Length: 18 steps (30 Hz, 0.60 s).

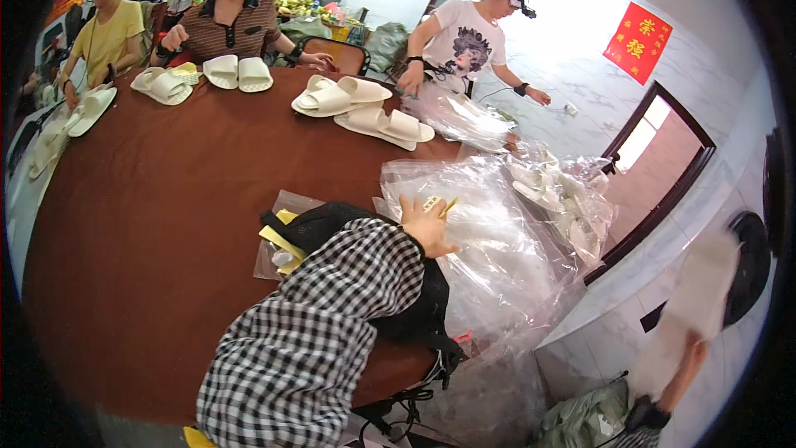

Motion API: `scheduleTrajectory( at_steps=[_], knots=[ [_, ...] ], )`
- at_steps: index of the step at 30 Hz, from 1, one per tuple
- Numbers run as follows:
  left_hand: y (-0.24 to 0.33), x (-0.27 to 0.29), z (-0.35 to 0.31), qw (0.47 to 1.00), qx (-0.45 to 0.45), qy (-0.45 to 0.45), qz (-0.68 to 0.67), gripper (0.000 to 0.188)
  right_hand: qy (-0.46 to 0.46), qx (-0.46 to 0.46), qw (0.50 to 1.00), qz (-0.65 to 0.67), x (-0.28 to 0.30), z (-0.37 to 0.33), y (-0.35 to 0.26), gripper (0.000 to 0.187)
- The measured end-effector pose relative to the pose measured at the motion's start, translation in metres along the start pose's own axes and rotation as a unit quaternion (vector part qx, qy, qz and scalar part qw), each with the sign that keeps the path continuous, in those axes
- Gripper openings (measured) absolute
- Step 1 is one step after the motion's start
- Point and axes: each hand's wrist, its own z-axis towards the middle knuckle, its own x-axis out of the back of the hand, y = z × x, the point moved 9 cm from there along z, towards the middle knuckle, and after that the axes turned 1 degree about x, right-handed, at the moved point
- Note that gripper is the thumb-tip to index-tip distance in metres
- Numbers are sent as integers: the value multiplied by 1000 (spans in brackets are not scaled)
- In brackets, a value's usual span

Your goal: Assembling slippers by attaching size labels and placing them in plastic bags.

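Note:
My left arm, in a black-and-white checked sleeve, reaches across the table's right side. At its end my left hand (427, 228) lies with fingers spread on a stack of transparent plastic bags (506, 232), a small yellow mark beside the fingers. Off the table at the lower right, my right hand (690, 361) grips a white slipper (701, 290), blurred by motion; its fingers are partly smeared. Under my left forearm lies a black bag (332, 220), and next to it a small transparent packet (278, 259) with yellow pieces.
Pairs of white slippers (385, 126) stand along the far edge of the brown-covered table (166, 224). Bagged slippers (564, 195) lie right of the plastic stack. Several people work around the far side, one handling plastic (464, 116). Cables (406, 406) hang below the near edge, by a green sack (584, 419).

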Motion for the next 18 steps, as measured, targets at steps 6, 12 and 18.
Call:
scheduleTrajectory(
  at_steps=[6,12,18],
  knots=[
    [82,37,-45,956,-121,266,37,66,-124,169,978,21,-105,54,-182,62],
    [77,11,-61,961,-130,242,13,54,-558,252,789,-59,-433,-53,-243,35],
    [71,-18,-34,993,-73,63,69,49,-503,-146,828,201,-548,-99,-51,38]
  ],
)
